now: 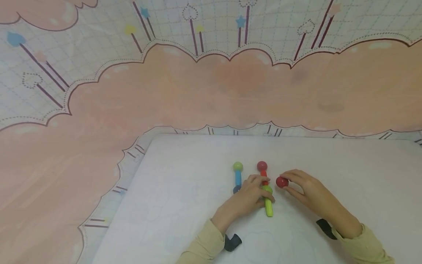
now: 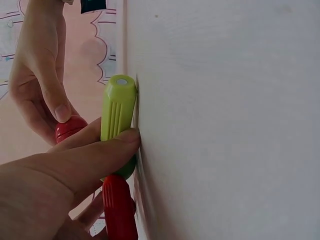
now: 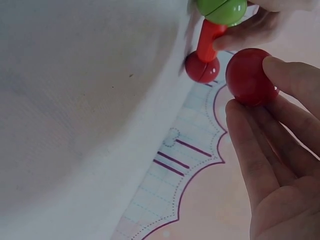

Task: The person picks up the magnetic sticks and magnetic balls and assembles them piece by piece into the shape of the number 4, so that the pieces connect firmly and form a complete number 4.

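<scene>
My left hand (image 1: 248, 196) grips a row of joined toy pieces on the white tabletop. The row runs from a dark red ball (image 1: 262, 165) through a red rod (image 3: 206, 40) and a green ball (image 3: 222, 9) to a ribbed yellow-green rod (image 2: 118, 107). In the left wrist view, the thumb presses the yellow-green rod close to the green ball. A silvery disc shows in that rod's free end. To the right, my right hand (image 1: 308, 189) pinches a loose red ball (image 3: 250, 76) between thumb and fingers, apart from the row.
Left of the row lies another joined piece: a light green ball (image 1: 237, 166), a blue rod (image 1: 238, 178) and a dark blue ball (image 1: 236, 189), partly behind the left hand. The white tabletop (image 1: 171, 205) has its far edge before a pink cloud-patterned cloth (image 1: 214, 95). Black straps show at both wrists.
</scene>
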A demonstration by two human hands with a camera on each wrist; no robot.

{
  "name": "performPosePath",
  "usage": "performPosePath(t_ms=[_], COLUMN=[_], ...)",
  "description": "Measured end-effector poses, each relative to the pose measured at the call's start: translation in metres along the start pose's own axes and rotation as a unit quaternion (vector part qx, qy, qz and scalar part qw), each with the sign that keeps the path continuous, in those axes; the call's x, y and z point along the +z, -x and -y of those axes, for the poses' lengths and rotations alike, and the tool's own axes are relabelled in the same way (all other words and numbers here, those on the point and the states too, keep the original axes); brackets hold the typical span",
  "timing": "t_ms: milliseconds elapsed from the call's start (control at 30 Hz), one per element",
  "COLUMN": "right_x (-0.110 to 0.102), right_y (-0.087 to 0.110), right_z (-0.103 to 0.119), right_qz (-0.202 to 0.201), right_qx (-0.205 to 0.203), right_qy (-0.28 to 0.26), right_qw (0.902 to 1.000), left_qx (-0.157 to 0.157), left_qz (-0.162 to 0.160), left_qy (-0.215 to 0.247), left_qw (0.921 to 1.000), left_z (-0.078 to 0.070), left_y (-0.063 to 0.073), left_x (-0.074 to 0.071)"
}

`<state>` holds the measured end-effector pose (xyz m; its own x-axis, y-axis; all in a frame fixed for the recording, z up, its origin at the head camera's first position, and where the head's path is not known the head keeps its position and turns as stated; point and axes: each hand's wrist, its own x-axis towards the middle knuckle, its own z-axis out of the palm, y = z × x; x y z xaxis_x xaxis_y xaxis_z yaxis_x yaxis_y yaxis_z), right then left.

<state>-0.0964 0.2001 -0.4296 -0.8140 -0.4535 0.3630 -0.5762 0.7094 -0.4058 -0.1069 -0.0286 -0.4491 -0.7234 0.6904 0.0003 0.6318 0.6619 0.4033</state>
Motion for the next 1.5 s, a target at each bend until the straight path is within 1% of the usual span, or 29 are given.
performPosePath(t_ms=[100,400,867,1000,1133,1233,1400,1500], right_x=[0.001,0.000,0.001,0.000,0.000,0.001,0.001,0.002], right_y=[0.002,0.008,0.014,0.015,0.017,0.018,0.021,0.021], right_z=[-0.001,0.001,0.012,0.016,0.020,0.021,0.023,0.024], right_qz=[-0.002,0.008,0.010,0.027,0.051,0.056,0.054,0.062], right_qx=[-0.007,-0.025,-0.062,-0.053,-0.037,-0.041,-0.058,-0.060], right_qy=[-0.002,-0.009,-0.027,-0.028,-0.027,-0.028,-0.039,-0.046], right_qw=[1.0000,0.9996,0.9977,0.9979,0.9977,0.9972,0.9961,0.9952], left_qx=[-0.002,0.000,-0.004,0.001,0.003,0.003,0.002,-0.001], left_qz=[0.002,0.002,0.004,-0.003,-0.007,-0.007,-0.003,0.000], left_qy=[-0.003,0.001,0.003,-0.007,-0.003,0.006,0.014,0.016], left_qw=[1.0000,1.0000,1.0000,1.0000,1.0000,1.0000,0.9999,0.9999], left_z=[0.000,0.001,0.001,0.001,0.002,0.003,0.003,0.003], left_y=[0.000,0.000,0.001,0.001,0.000,0.000,-0.001,-0.002], left_x=[-0.001,-0.001,-0.002,-0.003,-0.003,-0.003,-0.002,-0.002])
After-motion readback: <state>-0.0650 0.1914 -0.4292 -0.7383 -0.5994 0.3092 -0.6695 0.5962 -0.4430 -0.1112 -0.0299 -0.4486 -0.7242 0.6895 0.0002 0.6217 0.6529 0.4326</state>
